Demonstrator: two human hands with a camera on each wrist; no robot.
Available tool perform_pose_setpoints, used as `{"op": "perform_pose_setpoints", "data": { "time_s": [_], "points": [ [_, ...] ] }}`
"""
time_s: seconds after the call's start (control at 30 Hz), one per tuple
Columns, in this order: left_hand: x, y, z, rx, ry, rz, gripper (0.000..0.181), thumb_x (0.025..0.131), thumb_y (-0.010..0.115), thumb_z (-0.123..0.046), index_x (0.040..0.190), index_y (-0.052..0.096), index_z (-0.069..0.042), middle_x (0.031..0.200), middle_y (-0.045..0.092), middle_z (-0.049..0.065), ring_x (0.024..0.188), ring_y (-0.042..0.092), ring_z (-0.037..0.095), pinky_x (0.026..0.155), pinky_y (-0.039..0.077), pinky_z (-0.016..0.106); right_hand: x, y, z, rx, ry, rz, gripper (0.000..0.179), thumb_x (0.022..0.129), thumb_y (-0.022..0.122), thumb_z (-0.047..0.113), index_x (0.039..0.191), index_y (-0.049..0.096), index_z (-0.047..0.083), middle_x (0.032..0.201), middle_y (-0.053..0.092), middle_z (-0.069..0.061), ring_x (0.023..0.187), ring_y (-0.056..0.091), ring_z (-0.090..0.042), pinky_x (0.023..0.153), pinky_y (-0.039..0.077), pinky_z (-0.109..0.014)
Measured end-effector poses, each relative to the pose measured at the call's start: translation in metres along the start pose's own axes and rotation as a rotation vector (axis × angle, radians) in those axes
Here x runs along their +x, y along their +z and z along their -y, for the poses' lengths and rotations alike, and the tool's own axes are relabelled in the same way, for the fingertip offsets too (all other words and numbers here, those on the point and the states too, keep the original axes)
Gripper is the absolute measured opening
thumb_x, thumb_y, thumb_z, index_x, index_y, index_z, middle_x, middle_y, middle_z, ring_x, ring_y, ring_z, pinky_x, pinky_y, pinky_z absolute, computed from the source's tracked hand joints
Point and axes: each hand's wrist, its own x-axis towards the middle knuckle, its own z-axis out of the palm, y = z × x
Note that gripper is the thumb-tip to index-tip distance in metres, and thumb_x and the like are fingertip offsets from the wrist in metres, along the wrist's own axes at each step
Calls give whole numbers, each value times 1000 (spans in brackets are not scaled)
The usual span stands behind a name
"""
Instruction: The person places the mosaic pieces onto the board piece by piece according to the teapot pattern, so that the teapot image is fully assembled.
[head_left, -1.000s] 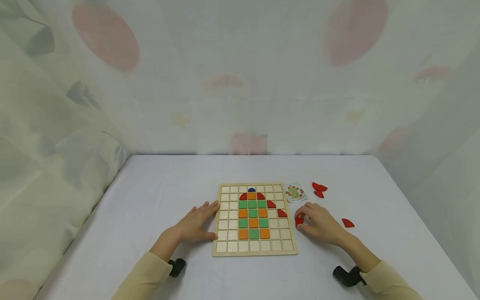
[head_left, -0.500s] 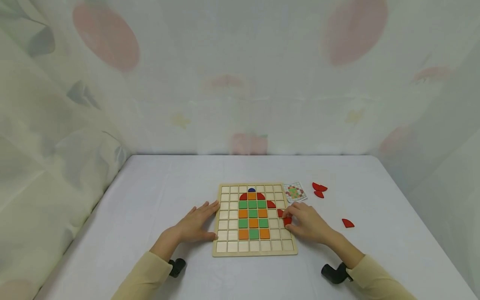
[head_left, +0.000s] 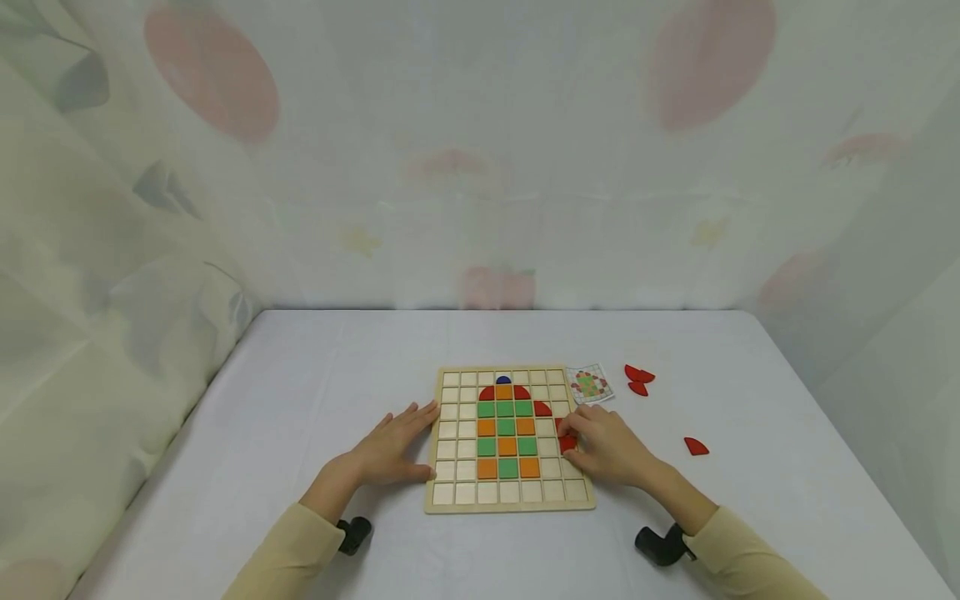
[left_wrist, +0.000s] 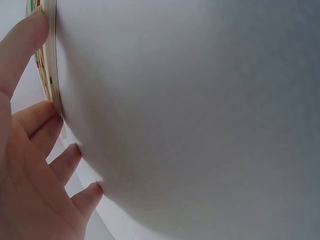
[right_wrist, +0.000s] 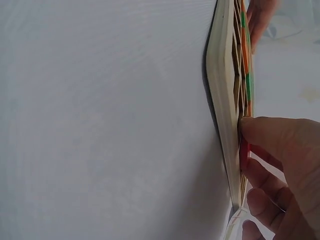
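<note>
A wooden grid board [head_left: 510, 506] lies on the table with green, orange, red and blue tiles in its cells. My left hand [head_left: 396, 447] rests beside its left edge, fingers spread; in the left wrist view the thumb and index finger touch the frame [left_wrist: 51, 65]. At the board's right side my right hand [head_left: 613, 446] pinches a red square tile [head_left: 567, 443] over a right-hand cell, just below a red quarter-circle tile that the fingers partly cover. The right wrist view shows thumb and finger on the red tile [right_wrist: 244, 150], low against the board.
A small pattern card [head_left: 590, 384] lies at the board's upper right corner. Several loose red pieces [head_left: 638, 375] are grouped beyond it, and one red quarter-circle piece [head_left: 696, 447] lies right of my right hand. White patterned cloth surrounds the table.
My right hand has carried the red square tile left from the table beside the board onto its right-hand column. My left hand has stayed put.
</note>
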Motion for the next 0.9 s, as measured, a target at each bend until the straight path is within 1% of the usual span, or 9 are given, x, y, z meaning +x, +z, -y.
{"op": "perform_pose_setpoints", "data": {
  "time_s": [0.5,0.63,0.77,0.9],
  "points": [
    [0,1,2,2,7,-3,89,74,75,-36,145,28,-10,152,24,4,139,19,32,109,13,59,0,-1,2,-23,4,-8,21,74,73,23,92,63,21,86,54,9,80,45,-9,66,38,-27],
    [0,2,2,1,20,-6,88,74,75,-36,145,29,-10,152,24,5,139,19,33,108,13,60,-2,-1,2,-22,0,-21,20,74,72,22,91,63,21,89,57,8,83,49,-10,69,41,-29],
    [0,1,1,-2,20,-5,88,75,75,-36,145,29,-10,152,24,5,139,19,33,108,13,60,-7,-5,-1,2,6,-46,19,75,72,19,93,64,20,92,59,8,89,53,-11,75,47,-33],
    [0,1,1,5,14,-1,88,75,74,-37,145,29,-10,152,24,4,139,18,33,108,13,59,-14,-12,-6,29,10,-75,22,76,73,18,96,64,18,91,60,9,88,54,-10,76,48,-32]
  ]
}}
